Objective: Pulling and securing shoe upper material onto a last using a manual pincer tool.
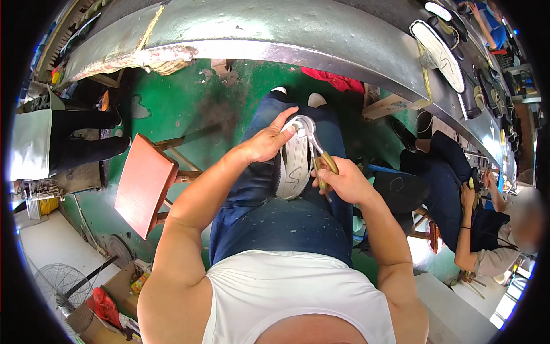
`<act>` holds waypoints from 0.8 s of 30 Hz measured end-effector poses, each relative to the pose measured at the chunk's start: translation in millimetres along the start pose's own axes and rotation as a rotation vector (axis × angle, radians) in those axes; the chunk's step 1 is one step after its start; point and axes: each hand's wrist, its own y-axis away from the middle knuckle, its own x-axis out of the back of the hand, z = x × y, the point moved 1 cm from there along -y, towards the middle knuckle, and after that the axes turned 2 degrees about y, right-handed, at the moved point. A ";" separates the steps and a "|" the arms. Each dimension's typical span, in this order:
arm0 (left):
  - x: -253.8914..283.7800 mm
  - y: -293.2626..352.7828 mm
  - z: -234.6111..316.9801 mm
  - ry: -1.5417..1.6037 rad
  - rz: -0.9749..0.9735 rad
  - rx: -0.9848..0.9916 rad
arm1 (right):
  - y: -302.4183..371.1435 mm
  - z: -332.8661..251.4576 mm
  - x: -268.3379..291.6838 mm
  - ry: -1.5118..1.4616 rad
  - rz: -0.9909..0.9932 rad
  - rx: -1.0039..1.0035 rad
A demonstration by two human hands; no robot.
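Note:
A shoe (295,166) rests upturned on my thighs, its pale sole facing up with a dark curved mark drawn on it. My left hand (268,141) is closed on the far end of the shoe, thumb on the sole and forefinger stretched out along the outside. My right hand (344,182) grips the yellowish handles of a pair of pincers (313,139). Their curved metal jaws lie at the shoe's far end, beside my left thumb. Whether the jaws bite on anything is too small to tell.
A metal-topped workbench (258,26) curves across the far side, with several shoes and an upturned shoe (440,54) at its right. A reddish stool (146,184) stands left; a fan (60,284) is lower left. A co-worker (487,229) sits close on the right.

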 end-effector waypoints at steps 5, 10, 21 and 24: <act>-2.7 -9.9 -2.7 0.138 -0.034 0.009 | 3.6 -5.7 18.5 -0.470 -0.191 -0.015; -7.0 -16.0 -9.1 0.247 0.033 0.016 | 10.0 -7.3 3.8 -0.311 0.017 -0.051; -2.5 -25.4 -37.6 0.331 0.257 -0.001 | -33.3 23.5 5.6 0.445 0.294 0.198; 0.8 -24.8 -26.6 0.409 0.193 0.001 | -41.7 47.4 4.4 0.576 0.400 0.348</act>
